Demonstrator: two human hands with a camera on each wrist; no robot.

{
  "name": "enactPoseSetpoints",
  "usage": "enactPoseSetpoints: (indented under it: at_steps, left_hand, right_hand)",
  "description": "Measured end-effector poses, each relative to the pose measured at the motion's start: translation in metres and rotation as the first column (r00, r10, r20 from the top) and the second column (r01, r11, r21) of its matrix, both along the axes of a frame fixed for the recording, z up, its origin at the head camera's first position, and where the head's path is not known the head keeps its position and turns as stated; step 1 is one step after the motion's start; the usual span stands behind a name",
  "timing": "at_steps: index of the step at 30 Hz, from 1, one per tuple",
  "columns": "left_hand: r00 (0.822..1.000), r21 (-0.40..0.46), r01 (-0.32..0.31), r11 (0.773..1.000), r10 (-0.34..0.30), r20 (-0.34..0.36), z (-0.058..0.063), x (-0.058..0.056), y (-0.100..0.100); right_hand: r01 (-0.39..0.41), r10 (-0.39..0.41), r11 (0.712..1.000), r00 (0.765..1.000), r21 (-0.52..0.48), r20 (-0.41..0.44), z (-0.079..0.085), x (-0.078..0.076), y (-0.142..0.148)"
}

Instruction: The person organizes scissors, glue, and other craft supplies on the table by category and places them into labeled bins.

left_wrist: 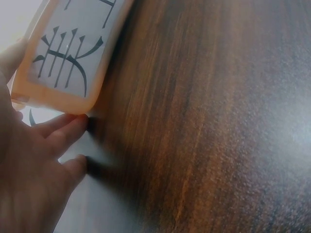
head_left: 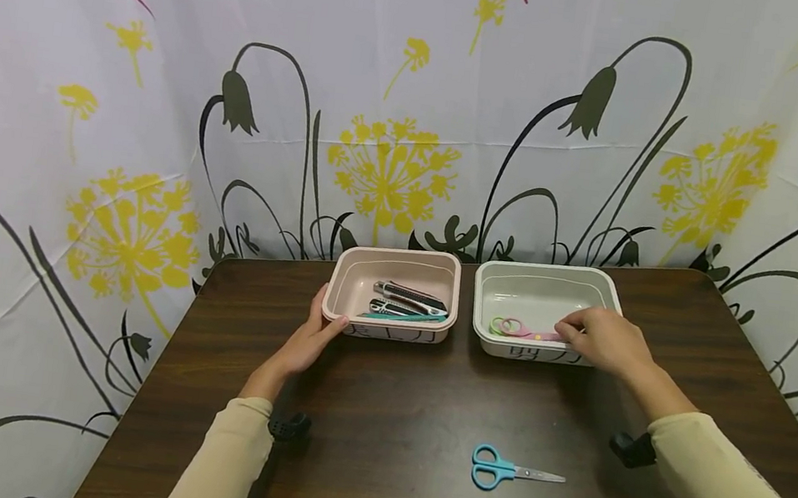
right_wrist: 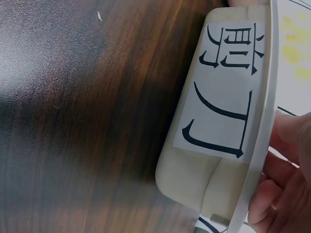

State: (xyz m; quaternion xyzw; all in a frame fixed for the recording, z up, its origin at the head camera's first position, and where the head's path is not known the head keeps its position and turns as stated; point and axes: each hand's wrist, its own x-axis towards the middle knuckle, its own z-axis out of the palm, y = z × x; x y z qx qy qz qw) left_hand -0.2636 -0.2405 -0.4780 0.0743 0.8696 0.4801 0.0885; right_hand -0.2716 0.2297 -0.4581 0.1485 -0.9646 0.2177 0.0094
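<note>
A pink plastic box point(head_left: 388, 329) stands at the back middle of the table. My left hand point(head_left: 305, 343) holds its front left corner, thumb over the rim, fingers along the left side. Inside lie several utility knives point(head_left: 411, 296), one with a teal handle. Right of it is a white-grey box point(head_left: 498, 348) holding scissors with pink handles point(head_left: 514, 328) and a green loop beside them. My right hand point(head_left: 602, 338) reaches over its front rim and pinches the blade end of the pink scissors. In the right wrist view the fingers point(right_wrist: 279, 182) are curled behind the rim, hiding the blades.
Blue-handled scissors point(head_left: 497, 469) lie closed on the brown table point(head_left: 390, 433), in front of the white-grey box, blades to the right. Paper labels with black characters are stuck on both boxes' fronts. A flowered curtain point(head_left: 407, 73) hangs right behind the table's back edge.
</note>
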Motion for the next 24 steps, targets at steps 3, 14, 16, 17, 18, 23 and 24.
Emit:
enactPoseSetpoints:
  at_steps: [3,14,16,17,18,23,24]
  left_hand:
    - [1.000,-0.002,-0.002,1.000,0.002,-0.005,0.0007,0.0005,0.0000]
    - [1.000,0.002,0.001,1.000,-0.001,-0.011,0.0018,0.0011,0.0008]
    - [1.000,0.000,0.001,1.000,-0.001,-0.010,0.0011,0.0010,0.0008]
    - [1.000,0.000,0.000,1.000,0.000,-0.009,0.0010,0.0011,0.0008]
    - [1.000,0.000,0.000,1.000,0.000,-0.010,0.0008,0.0012,0.0006]
    - [1.000,0.006,-0.004,1.000,0.004,-0.014,0.0002,0.0019,0.0002]
    - [1.000,0.004,-0.003,1.000,0.003,-0.014,0.0001,0.0020,0.0001]
  right_hand:
    - [-0.001,0.001,1.000,1.000,0.027,0.010,-0.0002,-0.0003,-0.0014]
    - [0.009,-0.008,0.999,1.000,0.047,-0.012,-0.0016,0.0011,-0.0021]
    - [0.009,-0.008,0.999,1.000,0.048,-0.014,-0.0020,0.0014,-0.0019]
    - [0.010,-0.009,0.999,1.000,0.052,-0.016,-0.0024,0.0014,-0.0016]
    - [0.008,-0.007,0.999,1.000,0.054,-0.019,-0.0025,0.0016,-0.0014]
    - [0.015,-0.013,0.999,0.999,0.047,-0.035,-0.0026,0.0034,-0.0006]
    - [0.016,-0.014,0.999,0.999,0.041,-0.039,-0.0023,0.0038,-0.0005]
